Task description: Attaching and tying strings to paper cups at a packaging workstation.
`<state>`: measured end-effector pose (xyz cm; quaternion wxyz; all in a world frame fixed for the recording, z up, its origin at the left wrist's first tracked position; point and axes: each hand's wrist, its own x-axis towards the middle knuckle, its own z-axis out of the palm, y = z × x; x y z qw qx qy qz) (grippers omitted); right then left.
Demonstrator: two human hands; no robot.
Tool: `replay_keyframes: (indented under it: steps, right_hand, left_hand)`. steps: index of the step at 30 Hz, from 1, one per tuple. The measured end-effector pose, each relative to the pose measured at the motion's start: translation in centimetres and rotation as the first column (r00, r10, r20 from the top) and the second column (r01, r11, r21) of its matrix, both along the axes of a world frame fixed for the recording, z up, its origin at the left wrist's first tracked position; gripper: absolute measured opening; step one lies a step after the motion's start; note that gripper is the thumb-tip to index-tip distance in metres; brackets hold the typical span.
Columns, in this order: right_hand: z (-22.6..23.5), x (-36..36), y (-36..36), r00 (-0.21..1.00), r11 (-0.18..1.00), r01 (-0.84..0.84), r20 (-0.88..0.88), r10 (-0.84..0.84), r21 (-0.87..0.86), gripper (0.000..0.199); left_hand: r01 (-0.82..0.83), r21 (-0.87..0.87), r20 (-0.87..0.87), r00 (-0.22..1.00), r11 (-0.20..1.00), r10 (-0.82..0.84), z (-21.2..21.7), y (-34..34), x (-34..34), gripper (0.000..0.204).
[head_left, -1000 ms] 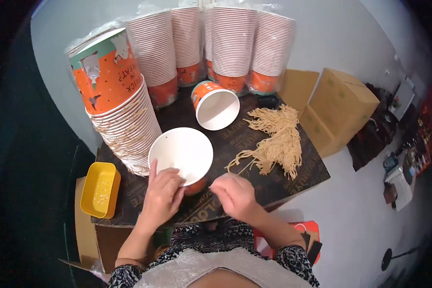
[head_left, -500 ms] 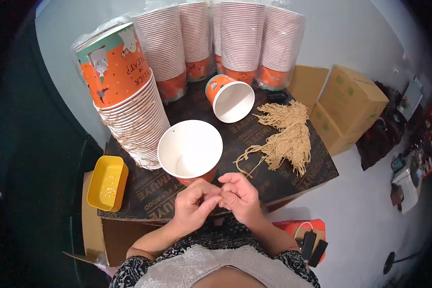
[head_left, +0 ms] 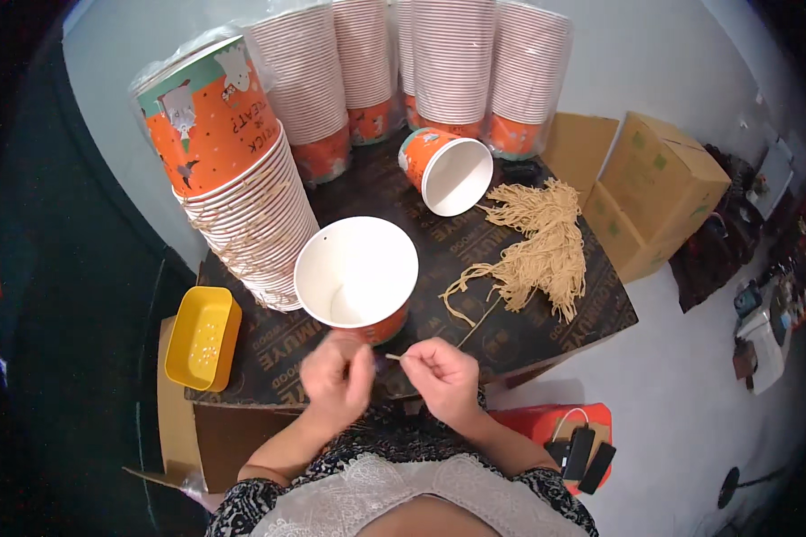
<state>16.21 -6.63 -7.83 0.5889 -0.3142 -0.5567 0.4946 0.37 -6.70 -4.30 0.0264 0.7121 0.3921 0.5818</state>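
A white-lined orange paper bucket (head_left: pixel 356 273) stands upright in front of me, its mouth facing up. My right hand (head_left: pixel 443 376) is closed in a pinch on a tan cord (head_left: pixel 480 324). The cord's short end pokes out toward my left hand, and its length runs back to a fluffy bundle of tan cords (head_left: pixel 546 259) on the right. Just left of it, my left hand (head_left: pixel 336 380) is curled, close to the bucket's lower front. Its fingers are blurred, and what they hold, if anything, is hidden.
A second bucket (head_left: pixel 457 177) lies on its side behind. A tall nested stack (head_left: pixel 251 215) with cords around it stands left, beside a yellow tray (head_left: pixel 228 345) of small white bits. Wrapped bucket stacks (head_left: pixel 452 67) line the back of the dark plywood table (head_left: pixel 269 362). Cardboard boxes (head_left: pixel 663 183) stand right.
My hands have come apart, with the left moving left. The cord end now shows at my right fingertips. The bucket on its side has rolled slightly right.
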Motion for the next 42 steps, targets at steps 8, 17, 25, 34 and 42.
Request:
replay_keyframes:
  steps: [8, 17, 25, 34, 42]
  right_hand:
    - [0.0, -1.0, 2.6, 0.97, 0.966, 0.228, 0.053, -0.236, 0.118, 0.013]
    - [-1.3, -1.4, 3.6, 0.939, 0.937, 0.29, 0.132, -0.318, 0.193, 0.014]
    - [-1.0, -1.5, 3.9, 0.915, 0.923, 0.318, 0.184, -0.358, 0.216, 0.014]
    - [-1.1, -2.0, 4.7, 0.91, 0.9, 0.301, 0.187, -0.37, 0.315, 0.012]
    - [-1.6, -2.7, 4.9, 0.914, 0.899, 0.311, 0.16, -0.372, 0.309, 0.01]
  left_hand:
    - [-0.07, 0.065, 0.078, 0.995, 0.995, 0.065, 2.2, 1.2, -3.4, 0.013]
    - [-0.061, 0.053, 0.052, 0.997, 0.997, 0.058, 2.3, 1.6, -3.6, 0.013]
    - [-0.032, 0.048, 0.023, 0.999, 0.998, 0.031, 2.7, 1.9, -3.5, 0.012]
    - [0.085, -0.308, -0.385, 0.9, 0.948, -0.205, 8.0, 4.6, -3.1, 0.014]
    - [0.257, -0.634, -0.513, 0.567, 0.73, -0.645, 7.5, 9.6, -3.2, 0.032]
